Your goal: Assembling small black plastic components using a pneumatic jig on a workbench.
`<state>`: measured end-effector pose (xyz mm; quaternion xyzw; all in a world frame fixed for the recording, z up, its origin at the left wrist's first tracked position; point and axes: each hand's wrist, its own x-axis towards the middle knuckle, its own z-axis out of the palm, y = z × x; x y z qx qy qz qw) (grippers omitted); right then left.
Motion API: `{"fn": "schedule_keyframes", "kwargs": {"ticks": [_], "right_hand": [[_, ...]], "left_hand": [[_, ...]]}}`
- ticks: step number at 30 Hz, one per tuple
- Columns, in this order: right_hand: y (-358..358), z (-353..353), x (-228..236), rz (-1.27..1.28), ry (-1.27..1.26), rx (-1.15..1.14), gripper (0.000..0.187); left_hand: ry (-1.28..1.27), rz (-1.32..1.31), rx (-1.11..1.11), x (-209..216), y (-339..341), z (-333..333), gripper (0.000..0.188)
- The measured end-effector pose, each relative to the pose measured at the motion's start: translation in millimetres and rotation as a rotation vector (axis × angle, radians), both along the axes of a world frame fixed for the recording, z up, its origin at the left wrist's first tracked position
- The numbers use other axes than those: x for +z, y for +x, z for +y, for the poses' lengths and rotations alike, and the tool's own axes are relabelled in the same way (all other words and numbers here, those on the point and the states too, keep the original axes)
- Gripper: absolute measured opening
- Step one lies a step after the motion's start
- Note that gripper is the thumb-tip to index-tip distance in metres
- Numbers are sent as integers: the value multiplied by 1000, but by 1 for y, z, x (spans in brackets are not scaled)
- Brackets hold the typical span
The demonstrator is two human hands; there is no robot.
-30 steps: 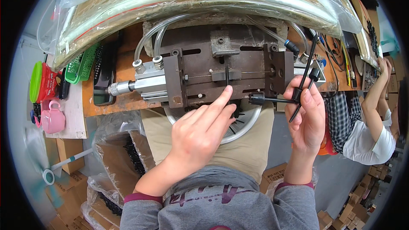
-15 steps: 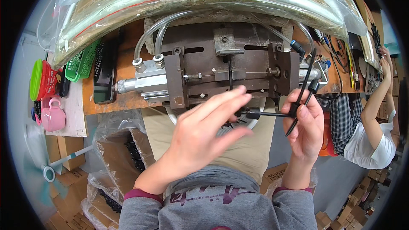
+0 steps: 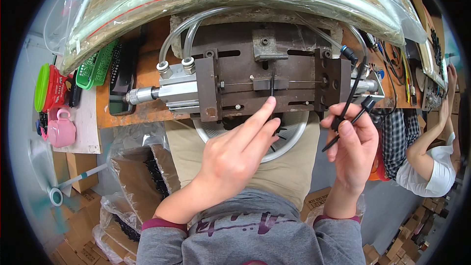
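Observation:
My left hand (image 3: 238, 140) reaches over the front of a brown metal fixture (image 3: 240, 100). Its index finger is stretched out, the tip at the lower end of a thin black rod (image 3: 273, 83) that stands across a small block (image 3: 262, 84) in the middle. The other fingers are partly bent, with nothing visible in them. On the right, my right hand (image 3: 354, 142) pinches several thin black rods (image 3: 351, 100) with dark end caps. They cross between thumb and fingers; the part inside the grip is hidden. Below the fixture, a white basin (image 3: 299, 140) holds black pieces, partly behind my left hand.
Silver cylinders (image 3: 179, 93) with clear hoses (image 3: 169, 39) flank the fixture. A dark phone-like slab (image 3: 122, 78), green basket (image 3: 91, 71) and pink cup (image 3: 62, 130) stand left. Plastic-lined boxes (image 3: 140, 167) sit lower left. Another person (image 3: 427, 167) works at far right.
My left hand has moved up to the rod in the fixture, index finger extended. The capped rod that stuck out leftward from my right hand no longer shows there. The fixture's side pins have drawn back.

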<state>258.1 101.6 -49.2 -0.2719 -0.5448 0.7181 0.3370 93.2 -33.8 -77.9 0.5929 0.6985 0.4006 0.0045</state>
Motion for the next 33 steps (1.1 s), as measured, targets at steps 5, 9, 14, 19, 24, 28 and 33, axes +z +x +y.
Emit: {"fn": "schedule_keyframes", "kwargs": {"ticks": [5,9,14,19,24,28,33], "right_hand": [[4,-5,5,-81,-53,102,24],[4,-6,5,-133,-105,149,21],[-1,-15,6,-231,-104,103,20],[-10,-18,6,-233,-67,137,17],[-9,-13,-1,-176,-129,226,14],[-12,-6,-2,-220,-59,293,17],[-5,3,-8,-24,108,104,23]], "left_hand": [[-50,259,67,3,-2,13,28],[-77,289,70,5,-3,14,29],[48,74,-70,9,-4,12,37],[100,-97,-197,9,1,11,45],[266,-247,-164,1,11,9,41],[209,-254,-184,3,-1,3,34],[151,-247,-23,5,-4,-1,33]]}}
